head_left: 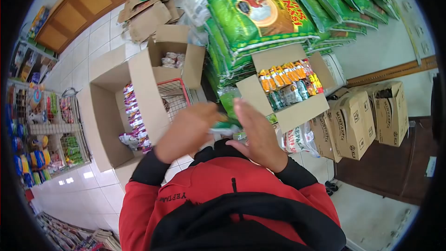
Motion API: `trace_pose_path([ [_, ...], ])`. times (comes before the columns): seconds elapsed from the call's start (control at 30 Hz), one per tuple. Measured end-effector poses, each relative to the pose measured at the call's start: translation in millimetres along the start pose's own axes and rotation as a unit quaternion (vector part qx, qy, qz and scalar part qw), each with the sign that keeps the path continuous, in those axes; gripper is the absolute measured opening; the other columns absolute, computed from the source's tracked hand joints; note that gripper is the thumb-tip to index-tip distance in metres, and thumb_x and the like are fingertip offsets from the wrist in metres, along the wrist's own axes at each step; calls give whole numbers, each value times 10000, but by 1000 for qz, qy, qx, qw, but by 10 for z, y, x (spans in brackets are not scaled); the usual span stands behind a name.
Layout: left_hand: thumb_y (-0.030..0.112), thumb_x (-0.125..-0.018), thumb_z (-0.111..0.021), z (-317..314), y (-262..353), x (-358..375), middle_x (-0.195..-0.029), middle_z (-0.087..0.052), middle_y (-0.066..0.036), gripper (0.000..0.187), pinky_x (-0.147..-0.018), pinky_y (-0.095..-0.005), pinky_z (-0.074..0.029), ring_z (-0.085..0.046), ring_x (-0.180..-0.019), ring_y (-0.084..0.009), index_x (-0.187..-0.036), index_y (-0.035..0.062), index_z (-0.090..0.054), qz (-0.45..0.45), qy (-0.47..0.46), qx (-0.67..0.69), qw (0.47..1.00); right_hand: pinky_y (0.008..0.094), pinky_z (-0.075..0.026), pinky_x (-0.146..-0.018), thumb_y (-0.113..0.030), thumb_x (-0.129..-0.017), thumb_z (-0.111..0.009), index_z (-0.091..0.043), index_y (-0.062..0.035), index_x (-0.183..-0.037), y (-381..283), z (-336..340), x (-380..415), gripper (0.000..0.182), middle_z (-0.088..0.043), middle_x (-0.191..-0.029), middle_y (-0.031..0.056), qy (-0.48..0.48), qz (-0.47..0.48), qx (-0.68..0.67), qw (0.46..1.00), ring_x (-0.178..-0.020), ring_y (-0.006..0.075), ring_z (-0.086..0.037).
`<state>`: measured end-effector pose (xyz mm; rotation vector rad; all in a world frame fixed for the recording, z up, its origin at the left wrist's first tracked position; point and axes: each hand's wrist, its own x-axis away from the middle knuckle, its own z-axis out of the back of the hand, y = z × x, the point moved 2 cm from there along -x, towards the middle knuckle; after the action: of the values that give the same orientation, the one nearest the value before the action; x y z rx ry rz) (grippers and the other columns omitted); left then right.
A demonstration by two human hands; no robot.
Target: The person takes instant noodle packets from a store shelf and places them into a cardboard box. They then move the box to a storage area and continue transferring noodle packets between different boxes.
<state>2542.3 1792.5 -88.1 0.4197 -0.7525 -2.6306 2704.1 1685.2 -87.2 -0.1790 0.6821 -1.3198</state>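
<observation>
My left hand (pixel 191 128) is closed, its fingers curled round what looks like a green and white plastic packet (pixel 225 127); the hand hides part of it. Close beside it, my right hand (pixel 260 135) is open, with fingers stretched out and the palm turned toward the packet. Just beyond my right hand sits an open carton (pixel 303 117) filled with rows of orange, green and red sachets (pixel 283 75). To the left of my left hand stands a larger open carton (pixel 100 116) with purple and white sachets (pixel 134 117) inside.
Green rice sacks (pixel 265 16) are stacked ahead. A red wire basket (pixel 175 94) and another open carton (pixel 194 65) stand left of them. Sealed brown cartons (pixel 351 123) are at the right. Store shelves (pixel 49 128) line the left; flattened cardboard (pixel 148 18) lies behind.
</observation>
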Motion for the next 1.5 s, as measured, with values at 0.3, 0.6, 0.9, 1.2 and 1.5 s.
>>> trace_pose_path([
  [0.3, 161, -677, -746, -853, 149, -725, -1099, -567, -142, 531, -857, -399, -442, -534, -1010, -340, -1151, 56, -528, -4, 89, 126, 988, 411, -501, -704, -41, -638, -702, -636, -64, -1017, 1815, 424, 753, 385, -655, -921, 140, 115, -173, 157, 966, -806, 347, -623],
  [0.6, 162, -717, -729, -1016, -162, -324, -1035, -577, -167, 485, -809, -408, -453, -545, -961, -353, -1143, 41, -531, 191, 50, 32, 980, 431, -507, -751, -109, -737, -622, -613, 10, -990, 3591, -600, 1098, 279, -646, -951, 191, -229, -395, 164, 875, -859, 375, -625],
  [0.9, 139, -705, -727, -941, -138, -230, -975, -587, -163, 475, -782, -412, -452, -554, -911, -347, -1123, 23, -534, 322, 6, -9, 947, 401, -533, -724, -198, -863, -473, -693, -68, -905, 4099, -1584, 1301, 259, -676, -953, 135, -311, -434, 175, 827, -888, 286, -661],
  [1.2, 114, -708, -717, -817, -88, 28, -978, -588, -163, 456, -795, -404, -451, -556, -909, -341, -1116, 16, -540, 375, 8, -20, 927, 396, -522, -750, -236, -865, -497, -681, -83, -970, 4036, -1507, 1142, 261, -670, -1003, 134, -384, -411, 168, 810, -939, 284, -649],
  [1.5, 110, -717, -711, -750, -170, 201, -999, -590, -161, 450, -793, -408, -450, -559, -917, -341, -1121, 15, -535, 411, 8, -37, 911, 437, -510, -760, -224, -858, -500, -652, -44, -934, 4204, -1731, 1479, 247, -652, -979, 188, -304, -438, 145, 833, -907, 328, -637],
])
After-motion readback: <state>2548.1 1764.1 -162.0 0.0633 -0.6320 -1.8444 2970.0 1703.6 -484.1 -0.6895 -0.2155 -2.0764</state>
